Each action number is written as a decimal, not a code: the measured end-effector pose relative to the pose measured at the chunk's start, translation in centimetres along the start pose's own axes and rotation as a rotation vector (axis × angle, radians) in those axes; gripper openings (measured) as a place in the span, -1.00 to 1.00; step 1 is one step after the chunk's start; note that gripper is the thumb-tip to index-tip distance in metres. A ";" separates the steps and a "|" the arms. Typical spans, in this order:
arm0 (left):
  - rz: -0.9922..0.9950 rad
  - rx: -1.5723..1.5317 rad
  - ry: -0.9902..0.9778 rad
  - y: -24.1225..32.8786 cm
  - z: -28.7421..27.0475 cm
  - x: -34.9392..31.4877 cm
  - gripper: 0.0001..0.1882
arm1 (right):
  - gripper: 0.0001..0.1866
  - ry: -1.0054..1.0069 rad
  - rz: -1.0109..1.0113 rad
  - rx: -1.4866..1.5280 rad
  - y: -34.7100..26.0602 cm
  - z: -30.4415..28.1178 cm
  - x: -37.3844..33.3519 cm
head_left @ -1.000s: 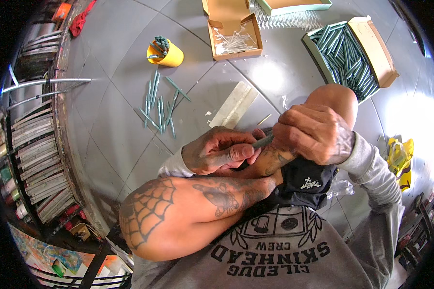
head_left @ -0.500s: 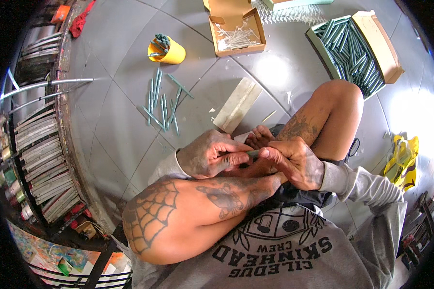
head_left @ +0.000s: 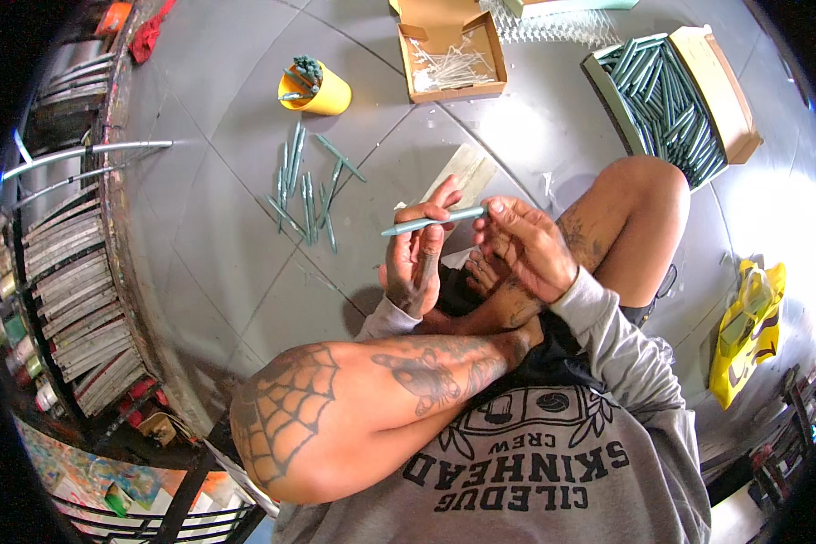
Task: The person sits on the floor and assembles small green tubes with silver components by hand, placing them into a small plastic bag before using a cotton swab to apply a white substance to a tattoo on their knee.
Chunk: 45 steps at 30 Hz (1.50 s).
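Note:
A teal pen point(head_left: 462, 216) lies tilted between my two raised hands, its pointed tip toward the left. My left hand point(head_left: 415, 263) pinches it near the middle between thumb and fingers. At the other end, thumb and fingertips of my right hand point(head_left: 528, 245) close around the pen's blunt end. Beneath the hands, a pale flat board point(head_left: 467, 168) rests on the floor, partly covered by my left hand. Several loose teal pens point(head_left: 296, 156) lie scattered to the left, below a yellow cup point(head_left: 331, 95) with more pens standing in it.
An open cardboard box point(head_left: 458, 93) holds thin white sticks. To its right stands a larger box point(head_left: 716, 95) full of teal pens. A yellow plastic bag point(head_left: 743, 340) lies at the right, and a rack point(head_left: 86, 308) of stacked frames lines the left side.
Both hands have lifted away from my lap and moved forward. The pen, mostly hidden between the fingers before, is now held out in plain sight.

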State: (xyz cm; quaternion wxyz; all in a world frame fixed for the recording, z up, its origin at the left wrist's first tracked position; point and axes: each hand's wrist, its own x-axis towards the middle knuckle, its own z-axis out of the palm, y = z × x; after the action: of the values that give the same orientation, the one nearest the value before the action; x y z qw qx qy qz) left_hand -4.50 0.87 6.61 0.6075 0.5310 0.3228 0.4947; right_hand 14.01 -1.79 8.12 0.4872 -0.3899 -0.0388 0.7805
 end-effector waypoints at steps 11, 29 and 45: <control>-0.275 0.659 0.187 -0.7 -1.9 1.0 -0.74 | -0.75 -0.175 -0.094 -0.970 -10.6 -1.8 9.2; -0.187 1.178 0.093 -5.0 -2.6 -0.4 -0.81 | -0.77 0.033 -0.214 -1.416 -6.7 -4.6 13.4; -0.443 0.776 0.172 -5.9 -3.5 -0.5 -0.85 | -0.69 0.087 -0.004 -1.389 -6.3 -5.8 14.9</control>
State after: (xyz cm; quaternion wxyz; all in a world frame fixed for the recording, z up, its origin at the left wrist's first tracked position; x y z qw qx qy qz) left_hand -6.29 1.84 0.02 0.4257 0.5947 0.6393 0.2375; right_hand 19.06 11.40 -1.65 0.1278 -0.6421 -0.5103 0.5577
